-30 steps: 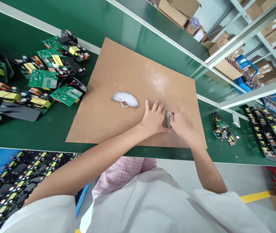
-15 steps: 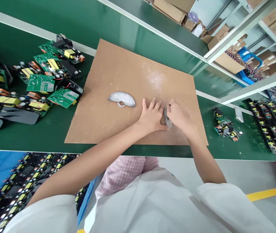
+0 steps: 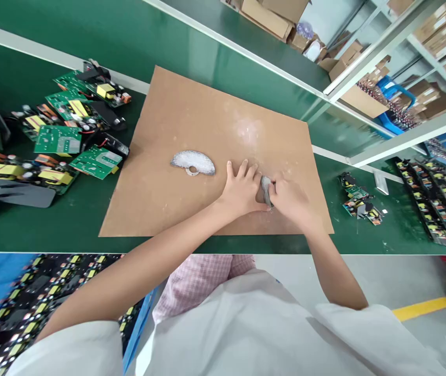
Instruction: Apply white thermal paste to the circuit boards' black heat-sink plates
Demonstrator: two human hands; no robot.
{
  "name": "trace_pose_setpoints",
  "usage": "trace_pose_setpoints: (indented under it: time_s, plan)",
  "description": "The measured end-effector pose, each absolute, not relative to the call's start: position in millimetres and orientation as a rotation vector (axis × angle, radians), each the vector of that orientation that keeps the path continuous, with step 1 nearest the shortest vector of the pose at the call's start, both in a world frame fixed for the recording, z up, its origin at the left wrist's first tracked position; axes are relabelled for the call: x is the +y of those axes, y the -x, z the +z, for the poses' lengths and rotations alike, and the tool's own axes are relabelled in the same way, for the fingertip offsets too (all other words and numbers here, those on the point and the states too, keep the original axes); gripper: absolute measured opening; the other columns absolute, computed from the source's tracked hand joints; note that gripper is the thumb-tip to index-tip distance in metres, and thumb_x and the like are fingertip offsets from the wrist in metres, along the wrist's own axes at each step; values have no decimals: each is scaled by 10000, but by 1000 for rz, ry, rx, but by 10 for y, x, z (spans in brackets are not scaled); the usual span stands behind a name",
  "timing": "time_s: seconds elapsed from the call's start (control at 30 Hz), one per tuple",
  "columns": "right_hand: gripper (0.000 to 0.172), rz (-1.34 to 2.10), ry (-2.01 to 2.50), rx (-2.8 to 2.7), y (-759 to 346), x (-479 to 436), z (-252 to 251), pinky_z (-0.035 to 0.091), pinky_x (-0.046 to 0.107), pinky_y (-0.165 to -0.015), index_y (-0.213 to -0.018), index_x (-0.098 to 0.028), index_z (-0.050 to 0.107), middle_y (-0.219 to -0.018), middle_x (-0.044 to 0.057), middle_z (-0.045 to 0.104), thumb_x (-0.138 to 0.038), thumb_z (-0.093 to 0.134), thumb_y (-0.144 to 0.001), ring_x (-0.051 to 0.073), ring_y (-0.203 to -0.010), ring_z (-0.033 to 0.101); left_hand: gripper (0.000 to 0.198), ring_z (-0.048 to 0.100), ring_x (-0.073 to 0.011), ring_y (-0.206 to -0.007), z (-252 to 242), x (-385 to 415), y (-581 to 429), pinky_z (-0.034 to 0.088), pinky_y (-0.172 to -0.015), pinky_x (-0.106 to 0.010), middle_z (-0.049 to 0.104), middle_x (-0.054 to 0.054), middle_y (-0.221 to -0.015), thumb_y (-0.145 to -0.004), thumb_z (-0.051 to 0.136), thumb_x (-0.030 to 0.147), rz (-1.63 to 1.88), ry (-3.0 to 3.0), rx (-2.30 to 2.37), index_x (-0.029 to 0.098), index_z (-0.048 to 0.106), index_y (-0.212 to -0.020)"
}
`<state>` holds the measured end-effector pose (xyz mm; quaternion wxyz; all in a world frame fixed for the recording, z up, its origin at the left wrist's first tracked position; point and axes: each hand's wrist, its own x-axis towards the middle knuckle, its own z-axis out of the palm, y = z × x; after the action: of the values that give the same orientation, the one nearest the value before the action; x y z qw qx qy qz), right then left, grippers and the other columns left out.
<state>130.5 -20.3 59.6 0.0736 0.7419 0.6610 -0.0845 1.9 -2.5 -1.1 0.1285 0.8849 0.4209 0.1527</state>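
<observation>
On green bench (image 3: 31, 230): brown board (image 3: 191, 120), circuit boards (image 3: 66, 138) left, shelving (image 3: 399, 47) behind

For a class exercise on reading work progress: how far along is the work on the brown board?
Looks done: one grey half-disc lies alone on the brown board. In hand: the left hand and right hand together grip a small grey piece on the board. Left: piled circuit boards lie untouched beside it; whether they belong to this job is unclear.
</observation>
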Motion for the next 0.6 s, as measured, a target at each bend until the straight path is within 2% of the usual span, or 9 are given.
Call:
trace_pose_setpoints:
  time_s: [0.13,0.3,0.47,0.6]
  plan:
    - [210,-139,-2262,2060,-1302,-112,577,398,314,-693,-1109,-106,504,-1035,146,635,-171,372,-959,295,-960,602,875,194,-393,-1386,-7,-23,-20,72,-1082,-713,353,-171,-1471,-726,609,663,450,-2563,1236,99,425,-1369]
    - [187,-258,-2174,1997,-1306,-233,601,375,308,-624,-1069,-143,509,-924,111,646,-189,360,-967,282,-834,626,884,199,-378,-1386,-2,-28,-18,87,-1088,-709,356,-166,-1471,-714,630,662,426,-2566,1235,77,440,-1350]
    - [194,-156,-2236,2041,-1297,-153,630,380,313,-655,-1080,-124,510,-996,128,639,-176,359,-969,295,-928,610,898,207,-375,-1383,-5,-22,-18,95,-1080,-720,356,-167,-1471,-723,619,667,443,-2572,1234,80,414,-1370]
    - [198,-234,-2177,2000,-1285,-208,630,369,310,-607,-1088,-141,507,-925,108,647,-187,353,-973,292,-843,625,893,201,-377,-1386,6,-17,-19,97,-1079,-723,355,-169,-1471,-713,637,660,422,-2563,1237,75,431,-1354]
